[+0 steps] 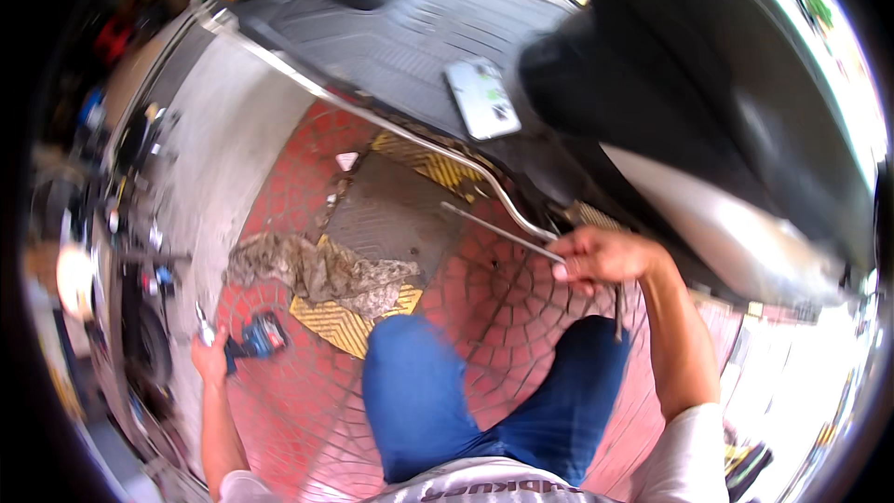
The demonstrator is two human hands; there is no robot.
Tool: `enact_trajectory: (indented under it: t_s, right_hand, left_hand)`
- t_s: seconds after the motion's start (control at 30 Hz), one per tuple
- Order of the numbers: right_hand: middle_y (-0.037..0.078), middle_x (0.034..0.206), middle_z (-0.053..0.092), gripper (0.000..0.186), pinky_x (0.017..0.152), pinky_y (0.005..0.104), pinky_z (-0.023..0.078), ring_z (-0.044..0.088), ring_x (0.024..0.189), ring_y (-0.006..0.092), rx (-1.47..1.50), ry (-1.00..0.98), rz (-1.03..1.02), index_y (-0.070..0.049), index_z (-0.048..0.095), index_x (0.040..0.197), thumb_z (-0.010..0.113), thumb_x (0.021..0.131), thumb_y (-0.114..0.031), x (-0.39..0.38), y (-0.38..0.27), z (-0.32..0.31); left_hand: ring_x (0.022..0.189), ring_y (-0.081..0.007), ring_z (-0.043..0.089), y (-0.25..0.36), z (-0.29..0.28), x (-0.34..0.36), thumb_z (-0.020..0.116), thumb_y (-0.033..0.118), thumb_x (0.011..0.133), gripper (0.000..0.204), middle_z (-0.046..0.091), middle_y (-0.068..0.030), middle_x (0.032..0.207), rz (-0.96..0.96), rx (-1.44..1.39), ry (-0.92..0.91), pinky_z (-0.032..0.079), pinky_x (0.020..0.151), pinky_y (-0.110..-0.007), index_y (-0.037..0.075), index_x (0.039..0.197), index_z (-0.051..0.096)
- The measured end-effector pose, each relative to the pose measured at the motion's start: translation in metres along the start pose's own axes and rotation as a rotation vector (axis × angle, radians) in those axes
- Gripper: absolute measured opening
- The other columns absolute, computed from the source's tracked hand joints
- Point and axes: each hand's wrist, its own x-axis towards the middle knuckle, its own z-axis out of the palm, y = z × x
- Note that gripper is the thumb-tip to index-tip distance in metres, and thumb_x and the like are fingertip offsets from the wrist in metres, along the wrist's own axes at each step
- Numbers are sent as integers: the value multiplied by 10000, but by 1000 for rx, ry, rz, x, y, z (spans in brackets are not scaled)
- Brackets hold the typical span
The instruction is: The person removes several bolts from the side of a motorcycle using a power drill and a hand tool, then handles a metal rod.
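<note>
At the lower left, my left hand [212, 354] is closed around a blue and black cordless impact driver [244, 346]. The driver's silver tip points up and away from me, and its battery end shows to the right of the hand. My right hand [603, 256] grips a long, thin metal wrench [503, 233] beside the scooter's lower edge. Its shaft runs from the fingers to the left, over the paving, and a shorter metal length hangs below the hand. Above lies the scooter's grey footboard [400, 47], with a metal rail [419, 135] along its edge.
A phone [482, 98] in a pale case rests on the footboard. A dirty, crumpled rag [312, 270] lies on red patterned paving, partly over a grey cover plate [396, 210] with yellow ridged strips. Dark scooter bodywork [708, 102] fills the upper right. Tools and parts crowd the left.
</note>
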Motion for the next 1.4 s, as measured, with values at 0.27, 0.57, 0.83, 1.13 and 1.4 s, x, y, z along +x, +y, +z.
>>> enact_trajectory:
  t_s: [0.27,0.57,0.83,1.13,1.4]
  right_hand:
    - [198,810,722,318,759,522,548,708,826,413,-675,508,175,-17,702,1011,599,962,-314,82,120,122]
    - [208,861,738,316,760,491,564,730,853,379,-593,766,-16,-65,702,1025,579,983,-353,178,274,262]
    - [243,1073,738,366,923,497,547,699,1070,408,-99,878,-57,-16,755,1049,613,928,-331,185,303,258]
    - [312,1457,534,823,1131,454,436,511,1387,392,446,967,-392,81,472,1472,667,888,-466,99,284,238]
    - [358,1476,490,1118,1150,405,408,495,1412,373,804,1023,-687,169,275,1536,755,830,-553,74,285,215]
  left_hand:
    - [879,-214,660,-2,-3,-26,802,191,857,374,703,-117,976,46,-77,-153,530,838,-377,-26,1106,627]
    - [748,-168,617,-22,1,-4,767,273,912,365,669,-77,907,63,-289,-178,518,704,-340,-31,1065,638]
    - [1011,-332,665,-43,7,62,709,524,919,751,688,-211,1135,152,297,-139,494,956,-448,-74,1354,573]
    - [1106,-383,632,-12,12,-6,674,578,918,822,646,-257,1222,158,603,49,467,1009,-481,-74,1397,529]
    - [1189,-429,602,20,1,-19,643,625,918,884,608,-298,1299,235,735,220,444,1056,-510,-75,1436,489]
